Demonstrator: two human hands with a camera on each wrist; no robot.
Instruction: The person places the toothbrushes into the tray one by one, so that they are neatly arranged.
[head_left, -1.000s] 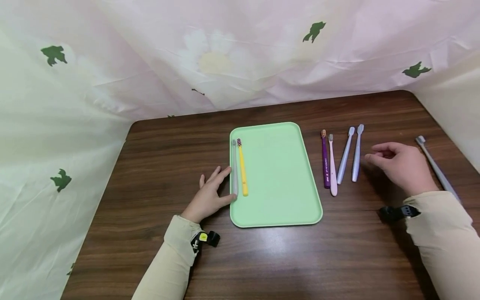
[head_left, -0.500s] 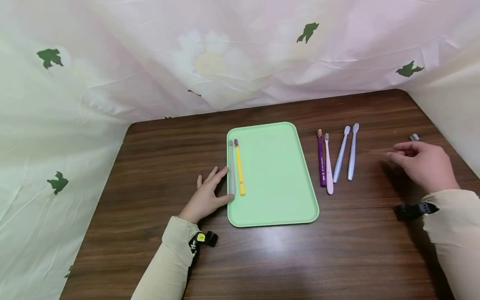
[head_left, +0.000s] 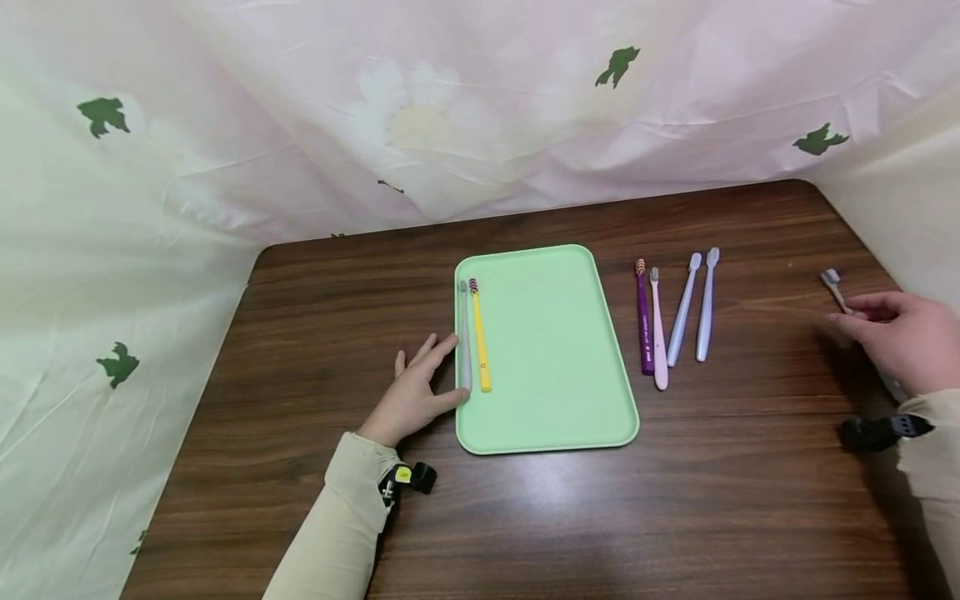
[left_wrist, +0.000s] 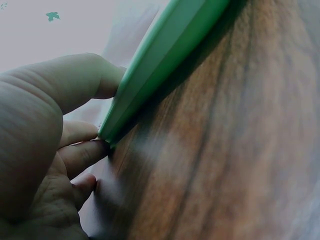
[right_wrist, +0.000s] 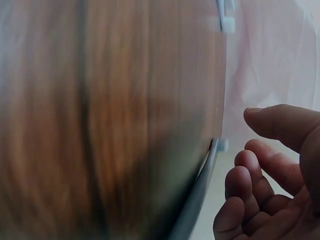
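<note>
My left hand [head_left: 414,398] rests at the left edge of a light green tray [head_left: 555,350], thumb on the rim and fingers spread along the side. In the left wrist view the fingertips touch the tray wall [left_wrist: 160,62]. On the tray, beside that hand, lie a grey toothbrush [head_left: 464,333] and a yellow toothbrush [head_left: 481,346]. At the far right my right hand [head_left: 903,337] hovers over a grey-blue toothbrush [head_left: 834,288], hiding much of its handle. The right wrist view shows thumb and fingers apart, with the toothbrush handle [right_wrist: 195,200] beside them.
Between the tray and my right hand, a purple toothbrush [head_left: 644,325], a pink toothbrush [head_left: 659,337] and two pale blue toothbrushes, a left one [head_left: 684,312] and a right one [head_left: 707,308], lie on the dark wooden table [head_left: 720,500]. A floral curtain [head_left: 510,125] hangs behind.
My right hand has moved rightward, from beside the pale blue toothbrushes to over the grey-blue toothbrush at the far right. My left hand stays on the tray edge.
</note>
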